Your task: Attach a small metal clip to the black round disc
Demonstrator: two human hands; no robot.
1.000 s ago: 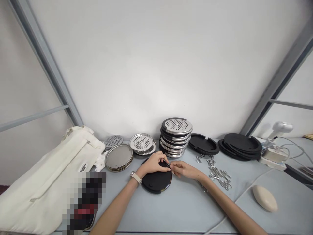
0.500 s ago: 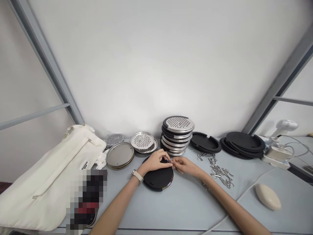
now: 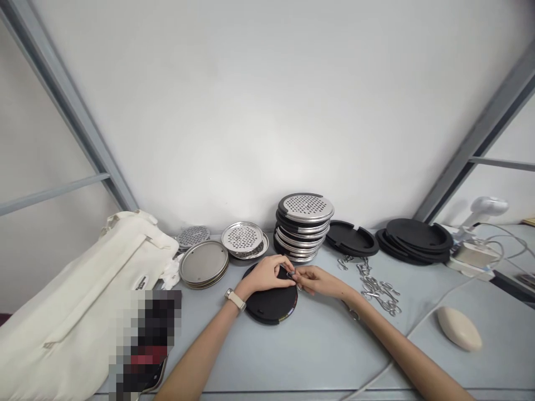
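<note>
A round black disc lies flat on the grey table in front of me. My left hand rests on its far edge with the fingers curled down on the rim. My right hand meets it from the right, pinching a small metal clip at the disc's edge. Behind the hands stands a stack of black and steel perforated discs. A heap of several loose metal clips lies to the right of my right hand.
Steel plates and perforated steel discs sit at the left back. Black discs and a further black pile lie at the right back. A white bag fills the left. A cream oval object and white cabled devices are at right.
Both hands stay together at the disc's far edge with only small finger movements. The view has shifted slightly.
</note>
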